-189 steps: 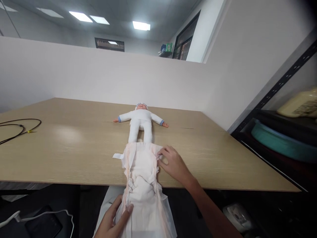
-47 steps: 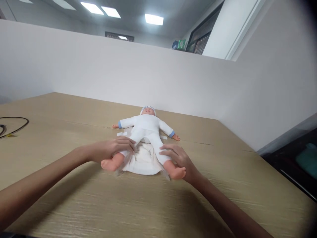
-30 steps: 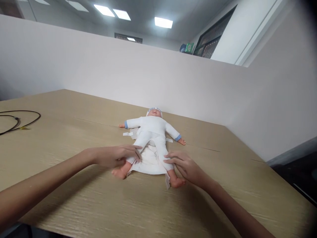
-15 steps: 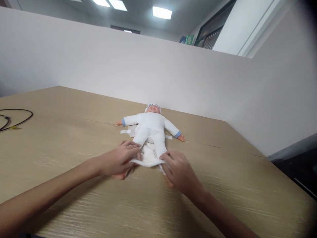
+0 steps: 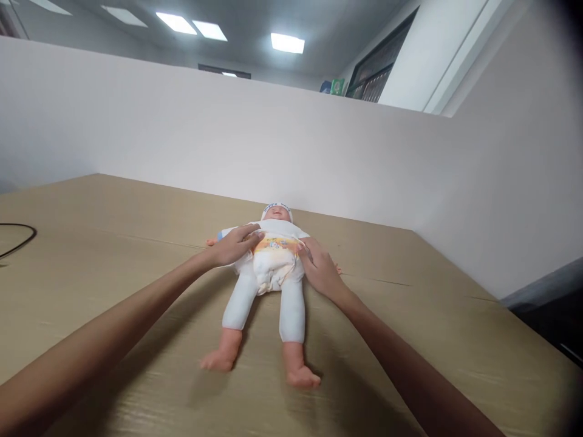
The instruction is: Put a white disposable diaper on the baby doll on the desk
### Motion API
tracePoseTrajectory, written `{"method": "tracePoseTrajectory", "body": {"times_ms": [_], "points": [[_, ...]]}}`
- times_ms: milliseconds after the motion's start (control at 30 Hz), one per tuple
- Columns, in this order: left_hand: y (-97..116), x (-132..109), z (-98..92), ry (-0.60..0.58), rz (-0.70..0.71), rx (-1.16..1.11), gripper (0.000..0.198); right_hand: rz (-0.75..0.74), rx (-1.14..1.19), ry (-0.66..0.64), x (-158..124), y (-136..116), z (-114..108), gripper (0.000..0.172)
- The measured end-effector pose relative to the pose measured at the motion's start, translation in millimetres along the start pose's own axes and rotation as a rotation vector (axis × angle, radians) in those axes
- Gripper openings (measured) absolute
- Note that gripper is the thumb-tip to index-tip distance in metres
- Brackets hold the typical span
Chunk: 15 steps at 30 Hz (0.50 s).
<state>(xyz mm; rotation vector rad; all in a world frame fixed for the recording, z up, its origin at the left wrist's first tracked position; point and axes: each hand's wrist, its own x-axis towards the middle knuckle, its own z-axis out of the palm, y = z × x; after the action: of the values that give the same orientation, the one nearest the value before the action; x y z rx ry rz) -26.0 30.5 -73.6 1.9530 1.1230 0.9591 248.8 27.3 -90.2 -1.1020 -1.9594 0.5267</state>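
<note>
A baby doll (image 5: 266,303) in a white suit and cap lies on its back on the wooden table (image 5: 113,255), feet toward me. A white diaper (image 5: 272,264) with a yellow printed band is folded up over its belly, between its legs. My left hand (image 5: 234,244) presses the diaper's upper left edge at the doll's waist, fingers curled over it. My right hand (image 5: 321,267) lies against the diaper's right side at the doll's hip, fingers pressed to it.
A white partition wall (image 5: 182,133) runs along the table's far edge and right side. A black cable (image 5: 16,237) loops at the table's left edge. A dark shelf unit (image 5: 546,303) stands at the far right.
The diaper's front has been lifted from between the doll's legs and folded up over its belly. Both hands moved from near the feet up to the doll's waist.
</note>
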Motion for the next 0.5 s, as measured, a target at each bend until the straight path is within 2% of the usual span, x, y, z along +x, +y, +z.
{"method": "tracePoseTrajectory", "body": {"times_ms": [100, 267, 400, 500], "points": [[-16, 25, -1.4, -0.004, -0.071, -0.082, 0.062, 0.101, 0.103, -0.047, 29, 25, 2, 0.033], [-45, 60, 1.3, -0.092, -0.168, -0.202, 0.071, 0.237, 0.383, -0.201, 62, 65, 10, 0.05], [-60, 69, 0.4, -0.13, -0.24, -0.257, 0.07, 0.327, 0.533, -0.237, 61, 80, 14, 0.053], [-60, 66, -4.2, -0.171, -0.255, -0.271, 0.062, 0.399, 0.582, -0.264, 50, 80, 10, 0.05]]}}
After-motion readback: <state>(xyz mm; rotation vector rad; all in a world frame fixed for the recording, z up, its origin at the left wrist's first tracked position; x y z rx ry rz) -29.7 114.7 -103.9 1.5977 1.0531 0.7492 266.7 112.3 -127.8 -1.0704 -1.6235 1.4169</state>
